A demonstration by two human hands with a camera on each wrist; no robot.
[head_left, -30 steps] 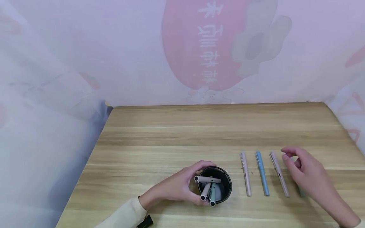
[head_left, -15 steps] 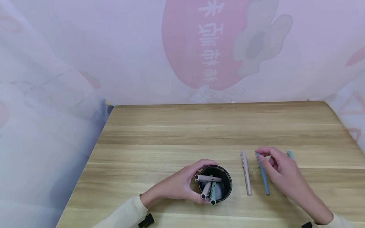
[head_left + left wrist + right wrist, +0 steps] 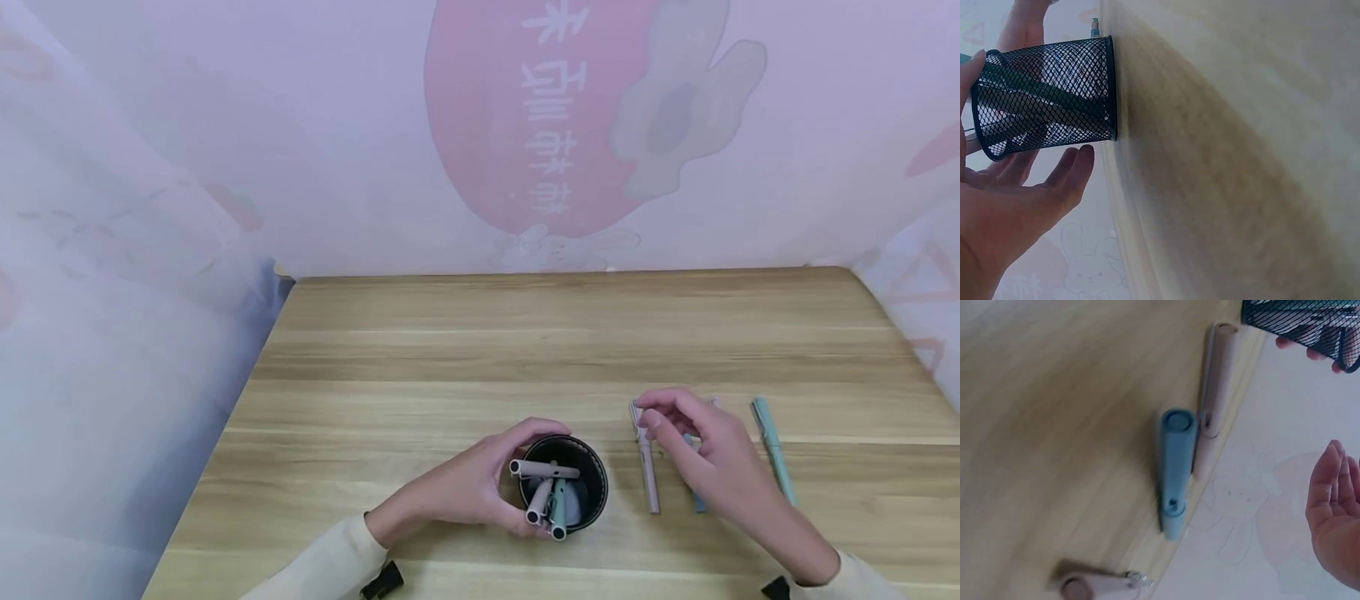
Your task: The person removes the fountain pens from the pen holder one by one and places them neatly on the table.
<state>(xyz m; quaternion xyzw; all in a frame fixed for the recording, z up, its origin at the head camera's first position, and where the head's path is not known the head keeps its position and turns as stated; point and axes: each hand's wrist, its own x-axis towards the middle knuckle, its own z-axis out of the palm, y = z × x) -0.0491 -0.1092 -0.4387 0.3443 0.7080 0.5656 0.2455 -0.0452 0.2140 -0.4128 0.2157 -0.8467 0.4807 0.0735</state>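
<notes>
My left hand (image 3: 480, 483) grips a black mesh pen holder (image 3: 600, 492), its thumb and fingers around the side. Inside lean two pale pink pens (image 3: 547, 470) and a green pen (image 3: 559, 508), their ends over the rim. My right hand (image 3: 712, 458) hovers over a row of pens with loosely bent fingers, nothing in them. Its fingertips are by the top of the leftmost pink pen (image 3: 649, 483). A blue pen (image 3: 1175, 462) and another pink pen (image 3: 1100, 587) lie partly hidden under that hand in the head view. To its right is a green pen (image 3: 772, 450).
The wooden table (image 3: 450, 333) ends at a pale printed backdrop (image 3: 337, 167) behind it and at both sides. Dark straps (image 3: 382, 581) show by the cream sleeves (image 3: 330, 558).
My right hand has moved left along the row, from over the green pen to beside the leftmost pink pen. The pens, the left hand and the pen holder have stayed put.
</notes>
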